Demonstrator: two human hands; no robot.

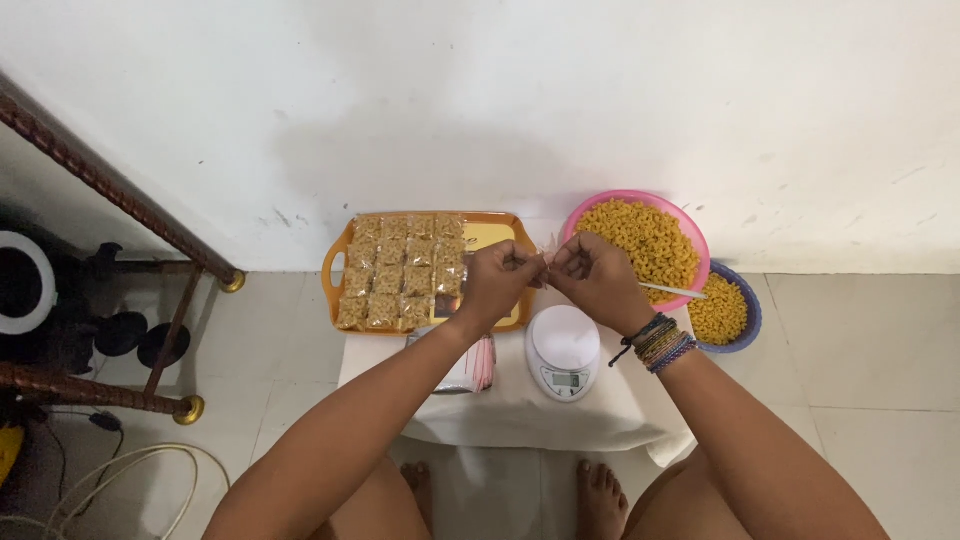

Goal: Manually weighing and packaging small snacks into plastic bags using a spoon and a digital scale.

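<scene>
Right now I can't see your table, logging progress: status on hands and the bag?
Left hand and right hand both pinch a small clear bag above the white scale. Filled packets fill the orange tray. Nothing blocking.

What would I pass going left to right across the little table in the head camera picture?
Orange tray of small packed bags → left hand → white kitchen scale → right hand → pink bowl of pasta → blue bowl of pasta.
</scene>
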